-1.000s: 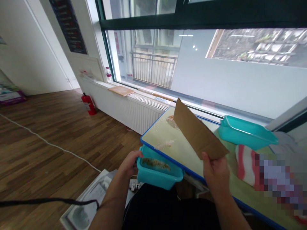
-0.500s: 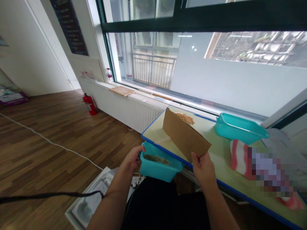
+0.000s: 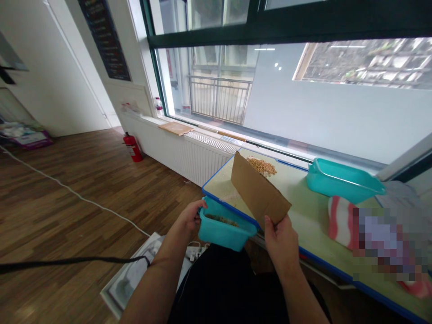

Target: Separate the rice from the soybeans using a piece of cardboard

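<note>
My left hand (image 3: 191, 215) grips the left end of a turquoise plastic basin (image 3: 221, 235), held just below the table's near edge. Greenish-brown loose material (image 3: 222, 220) lies in that basin; its kind is too small to tell. My right hand (image 3: 281, 238) is closed on the near end of a brown cardboard piece (image 3: 258, 189), which stands on its long edge, tilted, over the pale yellow table (image 3: 300, 216). Behind the cardboard lies a heap of tan grains or beans (image 3: 262, 166), partly hidden by it.
A second turquoise basin (image 3: 347, 180) stands on the table by the window. Near it lies a red-and-white striped cloth (image 3: 340, 222), partly blurred out. A white radiator (image 3: 209, 157) and a red fire extinguisher (image 3: 132, 147) are to the left. A white cable (image 3: 74, 191) crosses the wooden floor.
My right hand has brought the cardboard's near end slightly left and toward the table's near edge. The basin in my left hand has risen slightly and tipped, showing less of its contents.
</note>
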The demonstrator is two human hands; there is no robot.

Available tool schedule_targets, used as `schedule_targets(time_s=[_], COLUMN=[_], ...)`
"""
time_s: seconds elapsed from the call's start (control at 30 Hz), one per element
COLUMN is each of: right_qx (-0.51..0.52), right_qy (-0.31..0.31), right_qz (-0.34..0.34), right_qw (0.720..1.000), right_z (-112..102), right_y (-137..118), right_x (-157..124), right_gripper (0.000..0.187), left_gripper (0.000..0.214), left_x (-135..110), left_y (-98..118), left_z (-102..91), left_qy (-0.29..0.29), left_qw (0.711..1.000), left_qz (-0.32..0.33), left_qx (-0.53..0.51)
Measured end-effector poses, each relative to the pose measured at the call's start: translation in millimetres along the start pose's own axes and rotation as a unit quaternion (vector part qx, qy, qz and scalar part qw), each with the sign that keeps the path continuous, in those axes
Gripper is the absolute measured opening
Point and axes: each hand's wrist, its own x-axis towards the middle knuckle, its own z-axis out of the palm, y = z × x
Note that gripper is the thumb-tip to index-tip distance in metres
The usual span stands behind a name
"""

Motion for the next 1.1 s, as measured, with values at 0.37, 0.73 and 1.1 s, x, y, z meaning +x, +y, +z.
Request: schedule_targets(time_s=[0.37,0.73,1.1], right_qx=[0.003,0.005,-0.008], right_qy=[0.002,0.027,0.055], right_qz=[-0.035,-0.081,-0.119], right_qw=[0.999,0.996,0.991], right_z=[6.1,10.8,21.0], right_y=[-17.7,-31.4,-35.2], right_x=[-11.4,-28.5,-39.1], right_gripper=[0.035,0.032,0.036], left_gripper=[0.018,0.013,0.021], left_x=[0.2,4.5,5.0], left_y=[-1.0,-2.1,-4.9], left_z=[-2.1,-4.6,-2.7], left_qy=[-0.005,0.002,-0.006], left_qw=[1.0,1.0,1.0], left_qz=[0.013,-0.009,0.005], left_qx=[0.021,0.0,-0.013])
